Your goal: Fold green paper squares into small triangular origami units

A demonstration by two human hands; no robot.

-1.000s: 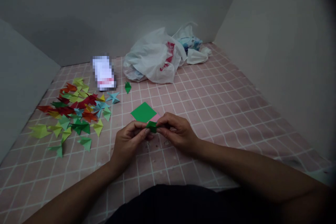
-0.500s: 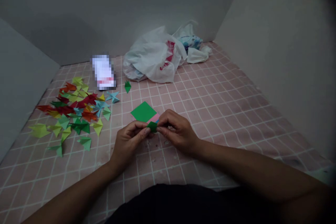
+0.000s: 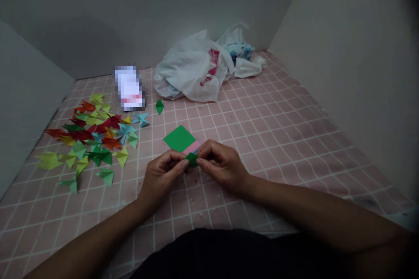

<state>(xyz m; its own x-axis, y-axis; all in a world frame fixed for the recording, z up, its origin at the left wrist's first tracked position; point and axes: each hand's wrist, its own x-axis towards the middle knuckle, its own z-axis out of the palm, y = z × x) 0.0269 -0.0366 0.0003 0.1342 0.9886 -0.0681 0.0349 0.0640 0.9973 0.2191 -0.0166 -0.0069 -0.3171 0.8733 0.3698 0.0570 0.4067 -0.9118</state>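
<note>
A small folded green paper piece (image 3: 191,159) is pinched between both hands just above the pink tiled surface (image 3: 281,130). My left hand (image 3: 162,176) grips its left side with fingers closed. My right hand (image 3: 221,166) holds its right side, thumb and fingers pressed together. Just beyond the hands lies a flat stack of paper squares (image 3: 179,138), green on top with pink showing underneath.
A pile of several folded paper shapes (image 3: 91,137) in red, green, yellow and blue spreads at the left. A lone green folded piece (image 3: 159,106) lies near a blurred white packet (image 3: 129,88). White plastic bags (image 3: 196,69) sit at the back. Grey walls enclose three sides.
Both hands stay pinched on the green piece and have barely shifted; the piece has turned slightly between the fingers.
</note>
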